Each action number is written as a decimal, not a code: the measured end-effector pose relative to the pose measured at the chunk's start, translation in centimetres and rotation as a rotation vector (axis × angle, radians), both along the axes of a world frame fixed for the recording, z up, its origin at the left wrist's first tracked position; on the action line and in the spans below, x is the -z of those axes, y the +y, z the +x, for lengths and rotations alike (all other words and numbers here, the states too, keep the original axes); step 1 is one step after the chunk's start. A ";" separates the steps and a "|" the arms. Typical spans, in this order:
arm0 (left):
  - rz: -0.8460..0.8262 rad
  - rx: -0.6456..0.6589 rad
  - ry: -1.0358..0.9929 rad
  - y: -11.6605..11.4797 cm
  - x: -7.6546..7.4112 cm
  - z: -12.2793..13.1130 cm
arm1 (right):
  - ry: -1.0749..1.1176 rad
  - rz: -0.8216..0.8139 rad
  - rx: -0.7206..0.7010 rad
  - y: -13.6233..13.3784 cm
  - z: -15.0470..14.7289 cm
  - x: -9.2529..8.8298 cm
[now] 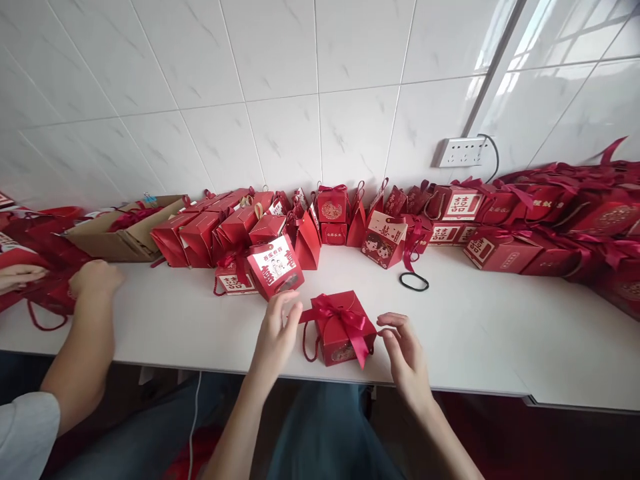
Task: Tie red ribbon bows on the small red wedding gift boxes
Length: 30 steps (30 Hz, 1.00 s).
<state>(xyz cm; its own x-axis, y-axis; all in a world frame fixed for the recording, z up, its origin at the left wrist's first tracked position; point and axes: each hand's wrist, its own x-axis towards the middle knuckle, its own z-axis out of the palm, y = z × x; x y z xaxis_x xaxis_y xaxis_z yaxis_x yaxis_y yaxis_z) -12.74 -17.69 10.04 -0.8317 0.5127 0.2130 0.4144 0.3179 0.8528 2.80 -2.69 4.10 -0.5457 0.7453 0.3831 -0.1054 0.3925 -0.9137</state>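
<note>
A red gift box [332, 332] sits near the table's front edge, its lid tied with a crimson satin ribbon bow [350, 320]. One ribbon tail hangs down the front; another stretches left toward my left hand [278, 337]. That hand is open beside the box, thumb and fingers apart; whether the thumb touches the ribbon tail I cannot tell. On the other side, my right hand [406, 350] is open with curved fingers close to the box's right corner. A red cord handle [311, 347] loops out on the left. Just behind my left hand leans a white-fronted red box [275, 267].
Rows of red gift boxes [235, 220] line the tiled wall, with more stacked at right [505, 248]. A black loop [414, 281] lies on the white table [480, 333]. At left, a co-worker's arm [87, 333] reaches over red boxes near an open cardboard carton [113, 245].
</note>
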 end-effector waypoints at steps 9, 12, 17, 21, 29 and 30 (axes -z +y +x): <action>-0.136 0.389 -0.266 -1.5 1.2 0.2 | -0.559 0.028 -0.258 -1.0 2.4 -3.4; -0.144 0.568 -0.381 -2.7 0.6 1.8 | -0.574 -0.007 -0.296 -0.6 1.9 -3.6; -0.188 0.536 -0.323 -3.6 -0.6 2.9 | -0.569 -0.060 -0.364 -0.7 0.8 -4.3; -0.106 0.442 -0.349 -3.8 0.1 2.0 | -0.524 -0.116 -0.445 -0.9 0.2 -4.4; 0.593 -0.098 -0.658 -4.7 4.5 -5.0 | 0.131 -0.624 -0.229 5.3 -1.0 -2.6; 0.643 -0.146 -0.656 -5.0 4.6 -5.7 | 0.160 -0.637 -0.206 6.1 -0.9 -2.5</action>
<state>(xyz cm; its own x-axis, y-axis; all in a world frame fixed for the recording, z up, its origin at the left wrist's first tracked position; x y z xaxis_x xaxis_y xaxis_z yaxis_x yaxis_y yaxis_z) -18.42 -22.72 5.41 -0.9331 0.3403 -0.1161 -0.2203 -0.2861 0.9325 1.87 3.39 6.59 -0.6734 0.7392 -0.0083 -0.2726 -0.2588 -0.9267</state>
